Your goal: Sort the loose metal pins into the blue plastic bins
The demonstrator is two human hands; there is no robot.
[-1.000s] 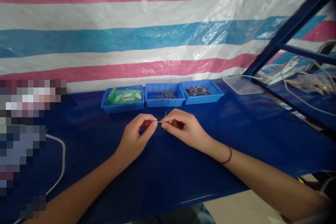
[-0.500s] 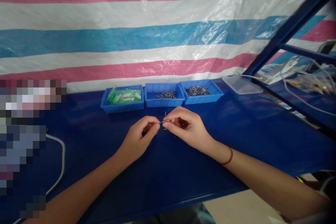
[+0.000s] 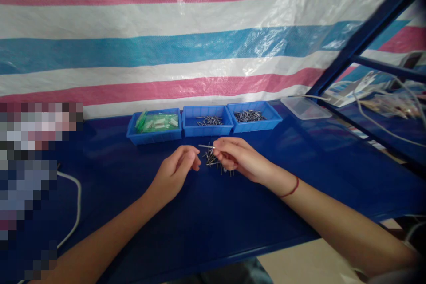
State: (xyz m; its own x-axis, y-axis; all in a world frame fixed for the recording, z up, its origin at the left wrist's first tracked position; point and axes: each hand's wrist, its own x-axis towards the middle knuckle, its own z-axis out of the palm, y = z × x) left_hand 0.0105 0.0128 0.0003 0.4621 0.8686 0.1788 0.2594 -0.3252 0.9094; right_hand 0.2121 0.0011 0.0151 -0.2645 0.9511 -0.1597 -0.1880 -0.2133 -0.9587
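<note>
My right hand (image 3: pixel 238 155) is closed, pinching a thin metal pin (image 3: pixel 205 146) between thumb and fingertips. The pin points left, with a bright collar by the fingers. Below and partly behind that hand, a loose heap of similar pins (image 3: pixel 210 158) lies on the blue table (image 3: pixel 186 235). Left of the heap, my left hand (image 3: pixel 177 166) is held with its fingers curled in and its thumb against them. Whatever it may hold is hidden. The two hands are apart.
Three blue bins stand in a row behind my hands. The left bin (image 3: pixel 155 137) holds green plastic bags with white pieces; the middle bin (image 3: pixel 208 131) and right bin (image 3: pixel 258 126) hold metal pins. A clear plastic lid (image 3: pixel 306 108) and blue frame (image 3: pixel 336 71) are at right, a white cable (image 3: pixel 79 199) at left.
Half a second ago both hands met at a small metal piece. They have since parted, and the right hand has turned, with a pin pointing left. More of the heap now shows.
</note>
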